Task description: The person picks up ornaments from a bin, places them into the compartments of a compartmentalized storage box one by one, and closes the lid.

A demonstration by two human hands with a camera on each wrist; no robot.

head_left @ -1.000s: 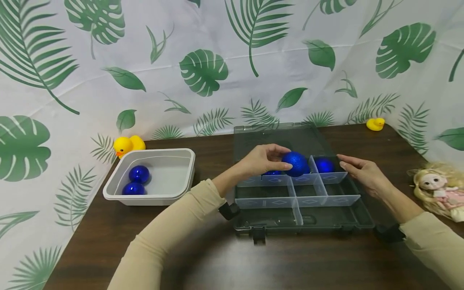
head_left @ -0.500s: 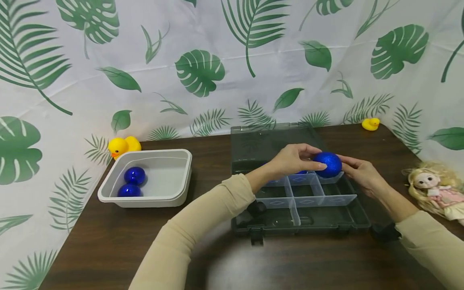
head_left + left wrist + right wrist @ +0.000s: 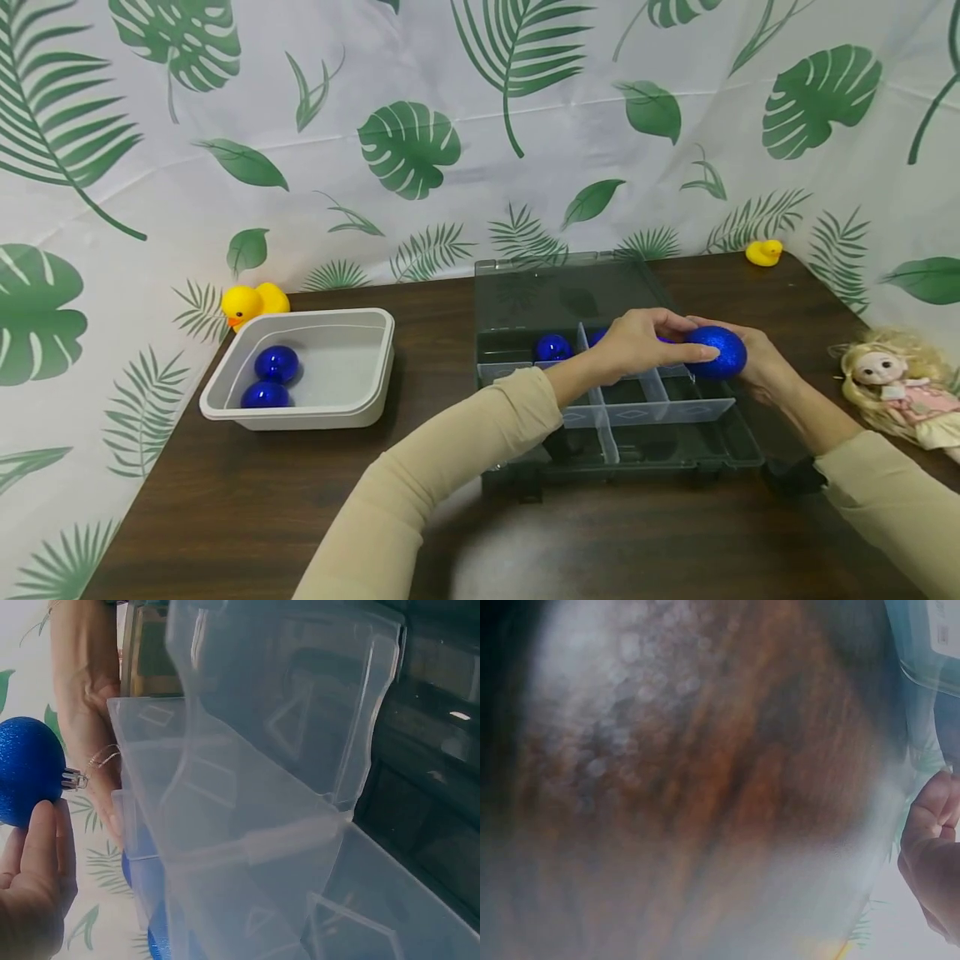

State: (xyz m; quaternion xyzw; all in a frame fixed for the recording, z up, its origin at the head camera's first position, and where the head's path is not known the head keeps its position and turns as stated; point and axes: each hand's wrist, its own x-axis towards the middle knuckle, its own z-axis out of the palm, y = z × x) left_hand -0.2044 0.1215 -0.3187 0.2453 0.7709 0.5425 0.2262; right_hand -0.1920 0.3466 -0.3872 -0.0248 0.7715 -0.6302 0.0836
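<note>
My left hand point(image 3: 648, 342) pinches a glittery blue Christmas bauble point(image 3: 718, 352) above the right side of an open organizer box point(image 3: 678, 412). The bauble's silver cap and thin string loop point(image 3: 105, 756) show in the left wrist view. My right hand point(image 3: 761, 367) grips the box's right wall, its fingers partly hidden behind the bauble. In the right wrist view, the curled fingers point(image 3: 934, 802) meet at the box's edge. A shiny blue bauble point(image 3: 553, 347) sits in the back left compartment. More blue baubles in the back row are mostly covered by my left hand.
A white tub point(image 3: 352, 358) at left contains two shiny blue baubles point(image 3: 276, 364). Behind it stands a large yellow duck point(image 3: 255, 304). A small yellow duck point(image 3: 763, 252) stands at the back right, and a blond doll point(image 3: 900, 383) lies at the right edge.
My left hand has carried the glittery bauble rightward across the box, up to my right hand. The right hand has stayed at the box's right side. The view has shifted slightly.
</note>
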